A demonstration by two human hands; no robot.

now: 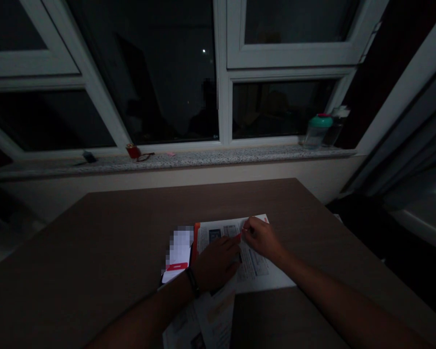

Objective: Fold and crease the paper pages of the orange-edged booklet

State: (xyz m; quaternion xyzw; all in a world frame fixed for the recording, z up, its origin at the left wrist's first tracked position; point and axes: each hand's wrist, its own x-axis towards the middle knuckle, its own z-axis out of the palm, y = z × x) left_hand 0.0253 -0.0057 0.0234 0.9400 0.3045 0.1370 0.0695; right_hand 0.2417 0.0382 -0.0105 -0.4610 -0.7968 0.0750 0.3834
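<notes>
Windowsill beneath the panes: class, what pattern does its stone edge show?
The windowsill is speckled in light and dark grey, seen best in the head view.

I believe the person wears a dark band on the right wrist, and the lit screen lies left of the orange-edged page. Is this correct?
Not quite: the head view shows the dark band on the wrist of the left hand. The lit screen does lie left of the orange-edged page.
</notes>
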